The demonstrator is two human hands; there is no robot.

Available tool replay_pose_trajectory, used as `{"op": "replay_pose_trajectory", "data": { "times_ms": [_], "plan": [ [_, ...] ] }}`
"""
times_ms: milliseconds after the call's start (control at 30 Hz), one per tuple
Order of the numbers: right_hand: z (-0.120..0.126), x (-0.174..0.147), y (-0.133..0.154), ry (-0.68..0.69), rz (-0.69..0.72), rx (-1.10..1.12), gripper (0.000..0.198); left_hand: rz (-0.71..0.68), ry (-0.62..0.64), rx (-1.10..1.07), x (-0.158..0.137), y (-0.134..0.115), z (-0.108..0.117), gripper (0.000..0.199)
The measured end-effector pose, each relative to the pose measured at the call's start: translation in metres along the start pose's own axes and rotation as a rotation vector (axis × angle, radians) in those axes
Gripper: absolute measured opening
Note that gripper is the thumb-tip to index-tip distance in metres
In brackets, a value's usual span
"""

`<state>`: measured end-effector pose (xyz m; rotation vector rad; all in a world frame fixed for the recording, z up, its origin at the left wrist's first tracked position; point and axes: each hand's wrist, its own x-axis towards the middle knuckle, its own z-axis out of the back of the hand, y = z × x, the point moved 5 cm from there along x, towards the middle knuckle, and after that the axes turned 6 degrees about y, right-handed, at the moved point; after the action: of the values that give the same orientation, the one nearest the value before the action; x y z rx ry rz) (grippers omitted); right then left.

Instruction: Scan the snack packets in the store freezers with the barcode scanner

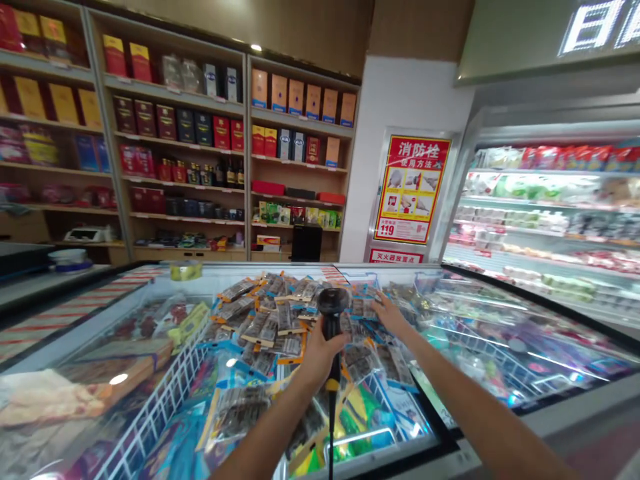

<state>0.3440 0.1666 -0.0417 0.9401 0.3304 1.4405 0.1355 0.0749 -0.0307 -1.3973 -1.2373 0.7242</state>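
Note:
My left hand [319, 353] is wrapped around the handle of a black barcode scanner [333, 302], held upright with its head at the top. A dark cord runs down from the handle's yellow-banded base. Farther forward, my right hand [391, 315] reaches over the heap with its fingers stretched out at the packets. I cannot make out whether they grip one. The heap is made of flat snack packets [260, 327] with clear fronts, brown contents and orange or blue edges. Larger bags [237, 407] lie closer to me.
The chest freezer [395, 463] has white wire dividers [150, 413]. Frozen goods in bags lie on both sides. A roll of tape [185, 270] rests on its back left rim. Shelves of boxed goods [295, 97] stand behind, with a lit display fridge [545, 227] at right.

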Motion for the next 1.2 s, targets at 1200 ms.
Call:
{"op": "replay_pose_trajectory", "data": {
  "times_ms": [1200],
  "plan": [
    [0.079,-0.041,-0.081,-0.292,-0.138,0.908,0.03,0.557,0.466,-0.397,-0.04,0.039,-0.087,0.041]
  ]
}}
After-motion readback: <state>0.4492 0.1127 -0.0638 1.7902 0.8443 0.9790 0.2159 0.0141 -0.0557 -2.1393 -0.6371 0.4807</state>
